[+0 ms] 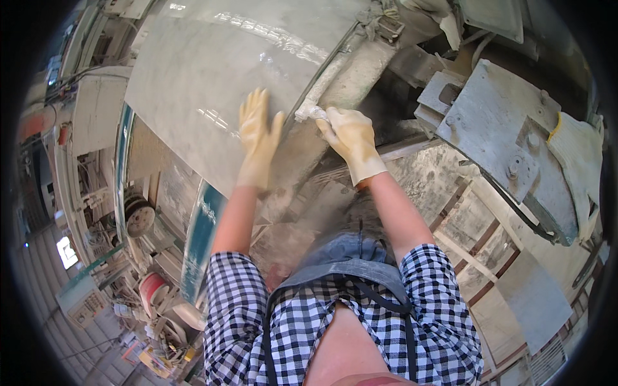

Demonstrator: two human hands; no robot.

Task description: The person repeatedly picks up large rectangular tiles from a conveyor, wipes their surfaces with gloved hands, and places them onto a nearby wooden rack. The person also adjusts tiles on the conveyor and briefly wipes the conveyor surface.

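Sheet (187, 96), one: large, flat, grey, glossy, with cloudy patches and bright reflections. Lies before the person, ahead and to the left, its right-hand border running alongside a dusty beam (360, 74). Condition: the visible face looks whole.

Left hand (259, 132), one: in a pale yellow glove, spread wide and palm down over the sheet near that border; grips nothing. Appears laid on the surface, though the exact contact cannot be made out.

Right hand (351, 135), one: in a matching glove, fingers curled closed around a whitish wad (310, 112), which sits at the near part of the beam, beside the sheet's border. Whether the wad is cloth or some other stuff cannot be told.

State of work, by judgement: under way. Done: the sheet is in position, one hand set over it, the wad in grip. Left: the border by the wad seems unfinished, since the wad has not been laid aside. How much of the face has been treated cannot be told; its cloudiness gives no clear line between worked and unworked parts.

Adjacent, right: a dusty metal plate assembly (489, 122), bolted, with a pale cloth (577, 154) draped on its far side; neither hand touches it.
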